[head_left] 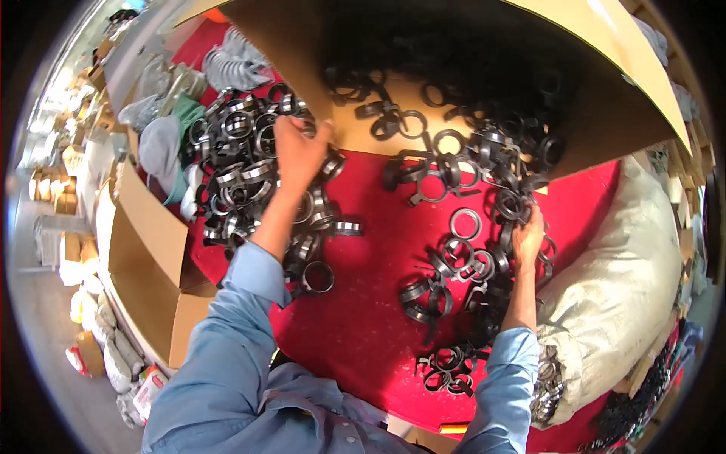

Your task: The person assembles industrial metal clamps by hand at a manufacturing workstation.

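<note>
My left hand reaches over a heap of silver-and-black metal rings at the left. Its thumb and fingers are apart, with rings just beyond them, beside the edge of a large cardboard box. At the right, my right hand has its fingers curled on a black ring clamp among a spread of similar clamps. Its fingertips are partly hidden. These black clamps spill from the tipped box onto the red table cover, and more lie inside the box.
A bulging white sack lies at the right, metal parts showing at its mouth. An open cardboard carton stands to the left. Grey plastic-wrapped bundles sit behind the ring heap. A small cluster of clamps lies near the front edge.
</note>
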Demonstrator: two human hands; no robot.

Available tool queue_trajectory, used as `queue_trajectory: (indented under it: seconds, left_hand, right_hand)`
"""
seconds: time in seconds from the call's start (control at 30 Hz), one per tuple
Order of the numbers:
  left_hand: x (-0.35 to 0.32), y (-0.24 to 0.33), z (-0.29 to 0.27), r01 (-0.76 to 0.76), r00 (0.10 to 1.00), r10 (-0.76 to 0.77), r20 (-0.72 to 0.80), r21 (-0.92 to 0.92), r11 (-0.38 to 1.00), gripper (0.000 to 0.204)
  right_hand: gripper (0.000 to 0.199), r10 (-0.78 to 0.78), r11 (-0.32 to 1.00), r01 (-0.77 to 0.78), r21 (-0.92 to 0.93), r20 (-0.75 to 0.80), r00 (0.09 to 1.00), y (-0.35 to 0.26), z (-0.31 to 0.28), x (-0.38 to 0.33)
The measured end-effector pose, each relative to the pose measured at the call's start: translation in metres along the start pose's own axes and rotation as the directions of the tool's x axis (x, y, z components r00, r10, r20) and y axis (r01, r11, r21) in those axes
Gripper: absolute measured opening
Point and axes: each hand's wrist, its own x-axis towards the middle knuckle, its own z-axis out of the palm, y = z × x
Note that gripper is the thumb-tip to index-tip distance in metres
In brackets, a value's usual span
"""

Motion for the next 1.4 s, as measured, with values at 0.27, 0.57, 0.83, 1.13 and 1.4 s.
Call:
queue_trajectory:
  seconds: [0.27,0.57,0.83,1.13,1.4]
  left_hand:
    - [0.048,-0.027,0.024,-0.008,0.954,-0.076,0.29,0.278,0.961,0.052]
    - [0.043,-0.007,0.077,-0.081,0.981,0.028,0.193,0.272,0.959,0.042]
    - [-0.028,0.058,0.103,-0.103,0.991,0.078,0.109,0.249,0.963,0.025]
    - [-0.071,0.068,0.066,-0.068,0.926,0.106,0.362,-0.116,0.991,0.022]
    - [-0.193,0.075,-0.103,0.193,0.624,0.043,0.78,-0.208,0.959,0.062]
  right_hand:
    - [0.054,0.051,0.996,-0.063,0.069,0.165,0.985,-0.016,-0.013,0.004]
    - [0.054,-0.067,0.997,0.06,0.039,0.219,0.973,0.007,-0.02,0.016]
    - [0.055,-0.031,0.999,0.034,-0.005,0.249,0.968,0.056,-0.034,0.023]
    - [0.062,-0.061,0.993,0.085,-0.087,0.242,0.968,0.055,-0.049,0.002]
    - [0.049,-0.073,0.993,0.065,0.096,0.088,0.993,-0.05,-0.127,-0.049]
